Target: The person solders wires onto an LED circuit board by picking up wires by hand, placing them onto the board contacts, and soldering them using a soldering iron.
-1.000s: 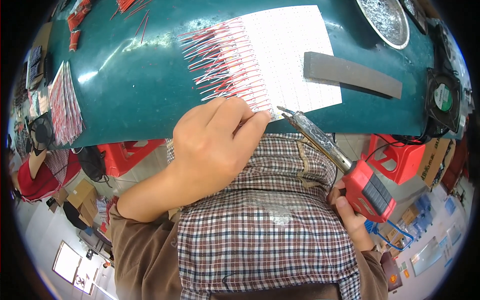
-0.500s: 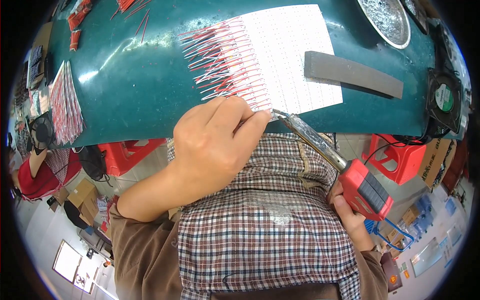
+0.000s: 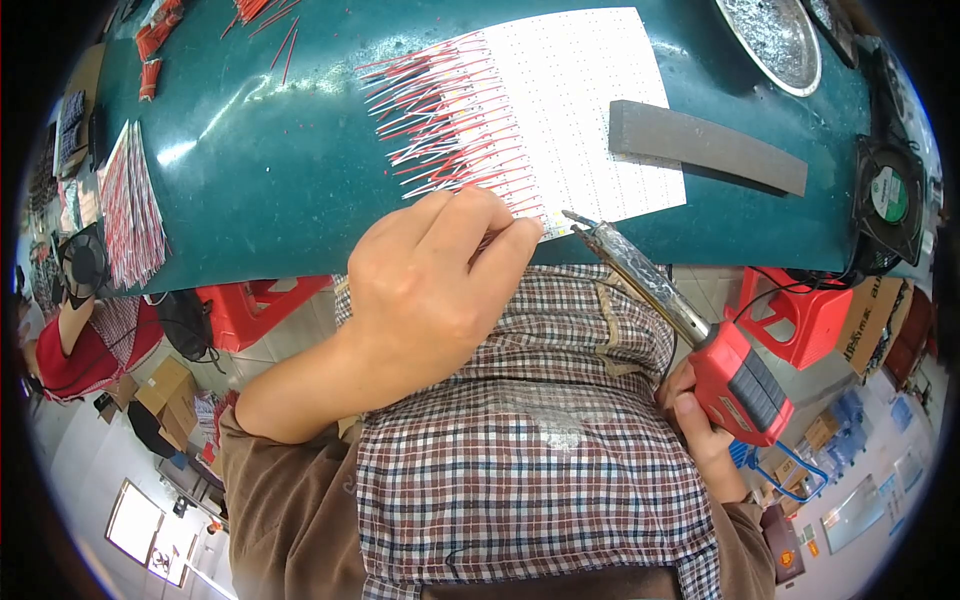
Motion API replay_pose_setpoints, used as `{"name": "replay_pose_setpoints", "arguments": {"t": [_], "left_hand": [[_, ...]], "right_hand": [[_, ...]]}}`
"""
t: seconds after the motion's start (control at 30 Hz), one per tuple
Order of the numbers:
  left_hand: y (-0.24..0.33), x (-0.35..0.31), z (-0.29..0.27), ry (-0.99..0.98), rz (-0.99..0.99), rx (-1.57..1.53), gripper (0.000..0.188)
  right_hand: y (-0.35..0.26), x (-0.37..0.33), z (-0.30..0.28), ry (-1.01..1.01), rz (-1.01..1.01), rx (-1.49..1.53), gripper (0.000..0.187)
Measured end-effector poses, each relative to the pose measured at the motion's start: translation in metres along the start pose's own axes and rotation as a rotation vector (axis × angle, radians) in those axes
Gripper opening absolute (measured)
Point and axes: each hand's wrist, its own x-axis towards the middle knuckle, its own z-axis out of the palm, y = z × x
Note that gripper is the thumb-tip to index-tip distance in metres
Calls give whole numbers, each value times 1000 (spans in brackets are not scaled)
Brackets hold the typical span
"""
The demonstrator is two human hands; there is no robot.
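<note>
A white circuit board sheet [image 3: 590, 120] lies on the green table, with rows of red and white wires [image 3: 455, 120] along its left part. At its near edge my left hand [image 3: 430, 280] is closed in a pinch on a wire, mostly hidden by the fingers. My right hand [image 3: 697, 425] grips a soldering iron [image 3: 745, 385] by its red and black handle. The iron's metal shaft points up and left, its tip over the board's near corner, a little right of my left fingertips and apart from them.
A grey bar [image 3: 710, 150] lies across the board's right side. Beyond it stands a round metal bowl [image 3: 770, 40]. A black fan [image 3: 890, 205] is at the right edge. Bundled wires [image 3: 133, 215] lie at the left, near another person's arm [image 3: 72, 325]. Red stools [image 3: 255, 315] stand below the table.
The soldering iron has drawn back to the right, its tip moving off the spot by my left fingertips. My left hand has stayed almost still.
</note>
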Motion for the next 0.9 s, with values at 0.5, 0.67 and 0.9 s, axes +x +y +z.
{"name": "replay_pose_setpoints", "arguments": {"t": [0.5, 0.67, 0.9], "left_hand": [[6, -2, -2, -16, -27, 30, 29], [5, -3, -1, -4, -22, 29, 29], [6, -2, -2, -14, -20, 54, 30]], "right_hand": [[6, -6, -9, -48, -12, -168, 24], [8, -2, -8, -13, -30, -147, 12], [5, -2, -5, -58, -44, -90, 20]]}}
